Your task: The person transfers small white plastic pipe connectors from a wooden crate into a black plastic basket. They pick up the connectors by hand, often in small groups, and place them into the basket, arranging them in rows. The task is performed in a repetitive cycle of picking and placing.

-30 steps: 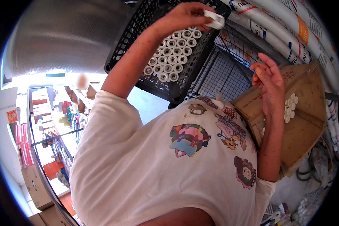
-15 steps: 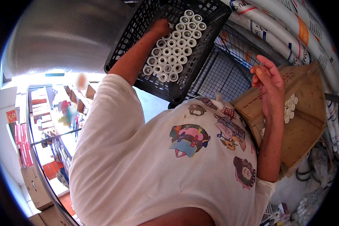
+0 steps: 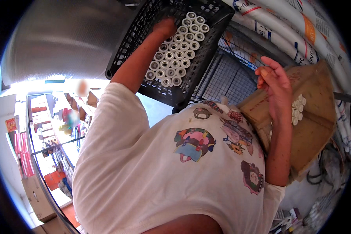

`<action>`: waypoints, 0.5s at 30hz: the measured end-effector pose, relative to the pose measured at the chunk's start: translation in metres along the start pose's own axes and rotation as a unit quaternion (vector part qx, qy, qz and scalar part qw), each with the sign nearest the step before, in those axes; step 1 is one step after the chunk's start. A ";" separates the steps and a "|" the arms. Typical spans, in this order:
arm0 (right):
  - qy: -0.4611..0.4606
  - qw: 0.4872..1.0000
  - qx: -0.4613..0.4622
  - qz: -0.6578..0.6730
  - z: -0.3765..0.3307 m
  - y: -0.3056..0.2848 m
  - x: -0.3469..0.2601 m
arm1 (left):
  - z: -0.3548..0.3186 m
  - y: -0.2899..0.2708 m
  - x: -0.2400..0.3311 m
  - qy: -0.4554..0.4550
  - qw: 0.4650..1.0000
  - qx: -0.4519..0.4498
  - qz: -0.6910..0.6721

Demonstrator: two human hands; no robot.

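Note:
In the black plastic crate [image 3: 182,96], several short white cylindrical fittings [image 3: 179,54] stand upright in close rows, with their round holes facing up. My left hand [image 3: 165,28] reaches down into the crate beside the far left of these rows. Its fingers are turned away and hidden, so whatever they hold or touch does not show. Held up over the near side of a cardboard box [image 3: 315,128], my right hand [image 3: 276,82] has its fingers loosely bent and partly apart, with nothing visible in them. More small white fittings [image 3: 298,109] lie inside that box.
Long white plastic pipes [image 3: 280,23] run along the far right. A dark wire-mesh rack [image 3: 222,76] stands between crate and box. A large silvery roll [image 3: 66,43] is at the far left, above shelves [image 3: 46,128] with boxed goods. Dark cables [image 3: 316,177] lie at the lower right.
My left hand has shifted slightly left and up, and its fingers are now more hidden. The whole view has moved a little; my right hand keeps much the same pose.

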State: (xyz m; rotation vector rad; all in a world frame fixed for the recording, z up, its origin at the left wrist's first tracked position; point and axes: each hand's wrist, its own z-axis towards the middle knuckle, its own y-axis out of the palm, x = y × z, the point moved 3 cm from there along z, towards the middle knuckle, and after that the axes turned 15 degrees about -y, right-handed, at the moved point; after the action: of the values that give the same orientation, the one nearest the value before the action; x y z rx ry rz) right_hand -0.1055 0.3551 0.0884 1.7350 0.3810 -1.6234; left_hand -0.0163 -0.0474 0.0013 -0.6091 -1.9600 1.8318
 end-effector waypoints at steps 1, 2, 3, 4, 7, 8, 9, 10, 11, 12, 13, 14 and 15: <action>-0.001 1.000 0.000 -0.002 0.000 -0.001 0.000 | -0.013 -0.014 0.010 -0.002 0.999 0.052 -0.001; -0.003 1.000 -0.003 0.003 0.000 -0.001 -0.002 | -0.022 -0.024 0.021 0.043 0.995 0.086 -0.033; -0.006 1.000 -0.006 0.007 0.000 0.002 -0.004 | -0.029 -0.033 0.029 0.089 0.987 0.119 -0.066; -0.007 1.000 -0.007 0.009 -0.001 0.003 -0.006 | -0.038 -0.040 0.038 0.135 0.974 0.149 -0.101; -0.036 0.999 -0.021 0.001 -0.004 -0.003 -0.014 | -0.064 -0.063 0.076 0.275 0.916 0.223 -0.189; -0.042 0.999 -0.030 -0.019 -0.008 -0.001 -0.023 | -0.073 -0.066 0.084 0.289 0.911 0.213 -0.202; -0.052 0.997 -0.040 -0.033 -0.012 -0.004 -0.035 | -0.080 -0.068 0.093 0.305 0.908 0.203 -0.204; -0.060 0.996 -0.053 -0.046 -0.018 -0.006 -0.047 | -0.088 -0.070 0.098 0.318 0.906 0.193 -0.204; -0.068 0.994 -0.064 -0.059 -0.024 -0.008 -0.058 | -0.095 -0.070 0.102 0.333 0.902 0.183 -0.203; -0.085 0.992 -0.044 -0.084 -0.032 -0.013 -0.069 | -0.101 -0.068 0.106 0.340 0.901 0.171 -0.207; -0.100 0.989 -0.025 -0.110 -0.043 -0.018 -0.082 | -0.107 -0.065 0.110 0.359 0.897 0.159 -0.203; -0.113 0.984 -0.011 -0.134 -0.053 -0.024 -0.091 | -0.112 -0.060 0.109 0.372 0.895 0.147 -0.197; -0.109 0.979 0.009 -0.172 -0.064 -0.035 -0.097 | -0.117 -0.056 0.110 0.385 0.893 0.136 -0.191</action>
State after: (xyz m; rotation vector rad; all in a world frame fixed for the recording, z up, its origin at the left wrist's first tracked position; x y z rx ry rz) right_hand -0.0966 0.4469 0.1672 1.5430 0.5845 -2.0460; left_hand -0.0455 0.1076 0.0645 -0.6635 -1.1651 1.2934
